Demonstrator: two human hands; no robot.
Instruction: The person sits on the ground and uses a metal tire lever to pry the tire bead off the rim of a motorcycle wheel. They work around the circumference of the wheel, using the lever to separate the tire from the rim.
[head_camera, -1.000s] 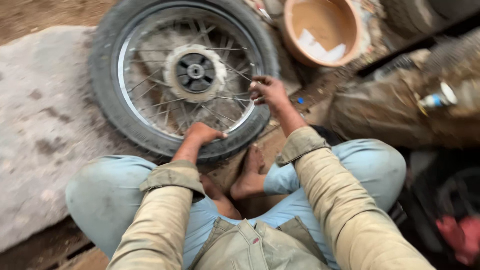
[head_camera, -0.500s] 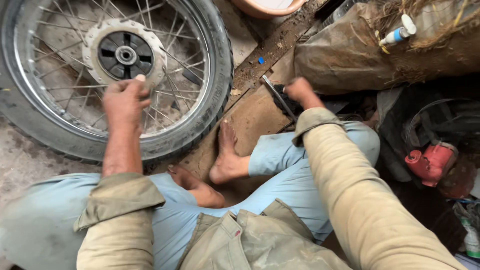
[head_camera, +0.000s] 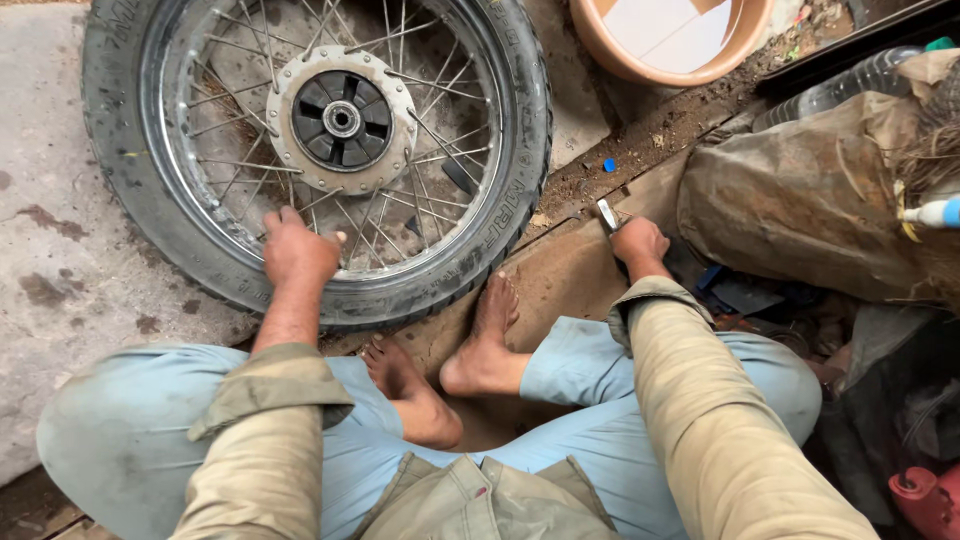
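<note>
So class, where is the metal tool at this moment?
In the head view the metal tool is right of centre, gripped in the right hand over the brown board, between the wheel and the dirty sack.

Tool (head_camera: 607, 214) mostly hidden inside right hand (head_camera: 640, 243), kind unclear.

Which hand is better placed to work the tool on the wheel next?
Right. The right hand already grips the metal tool beside the tyre, while the left hand is busy resting on the wheel rim and spokes.
</note>
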